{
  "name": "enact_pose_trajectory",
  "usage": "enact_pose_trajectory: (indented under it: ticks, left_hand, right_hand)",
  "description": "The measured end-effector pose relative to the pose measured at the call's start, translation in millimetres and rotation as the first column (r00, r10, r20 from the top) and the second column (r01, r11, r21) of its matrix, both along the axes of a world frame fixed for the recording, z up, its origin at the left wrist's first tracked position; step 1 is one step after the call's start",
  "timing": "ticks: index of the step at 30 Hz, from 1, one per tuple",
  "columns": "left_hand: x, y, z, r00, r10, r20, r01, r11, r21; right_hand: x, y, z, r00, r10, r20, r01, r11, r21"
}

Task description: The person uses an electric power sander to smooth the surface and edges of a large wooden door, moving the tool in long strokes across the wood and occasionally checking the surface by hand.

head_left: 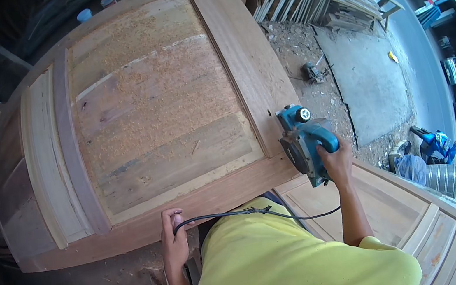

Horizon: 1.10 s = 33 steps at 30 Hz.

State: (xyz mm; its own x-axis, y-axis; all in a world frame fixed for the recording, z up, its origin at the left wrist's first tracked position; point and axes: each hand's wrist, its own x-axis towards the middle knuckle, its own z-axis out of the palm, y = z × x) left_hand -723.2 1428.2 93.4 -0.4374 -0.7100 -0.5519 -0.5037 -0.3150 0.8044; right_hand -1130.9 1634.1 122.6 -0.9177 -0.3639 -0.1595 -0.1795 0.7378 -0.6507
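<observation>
At the near right corner of the door [218, 194], the planer [306, 145] is clamped in the grip of the right hand [337, 160], its long axis running forward, while the left hand [174, 233], farther away, pinches the cable [221, 215].

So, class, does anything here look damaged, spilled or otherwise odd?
Yes: the black cord in front of the yellow shirt has a lumpy, ragged stretch, possibly a knot or rough repair. Loose wood shavings also litter the panelled door.
</observation>
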Motion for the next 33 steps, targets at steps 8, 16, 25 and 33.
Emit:
enact_pose_trajectory:
  ticks: [8, 16, 25, 33]
  left_hand:
    - [15, 18, -4, 0.974, -0.209, 0.083, 0.217, 0.971, -0.103]
    - [32, 38, -14, 0.985, -0.155, 0.075, 0.161, 0.982, -0.094]
    - [30, 39, -13, 0.998, -0.041, 0.041, 0.043, 0.998, -0.048]
    - [27, 26, -24, 1.0, 0.003, -0.015, -0.004, 1.0, -0.016]
  right_hand:
    - [77, 102, -25, 0.997, -0.083, -0.004, 0.083, 0.997, 0.003]
    - [58, 79, -37, 1.0, -0.008, -0.017, 0.008, 1.0, 0.007]
    - [32, 46, -44, 0.998, 0.044, -0.043, -0.043, 0.999, 0.028]
    - [-5, -15, -49, 0.994, 0.08, -0.068, -0.077, 0.996, 0.04]
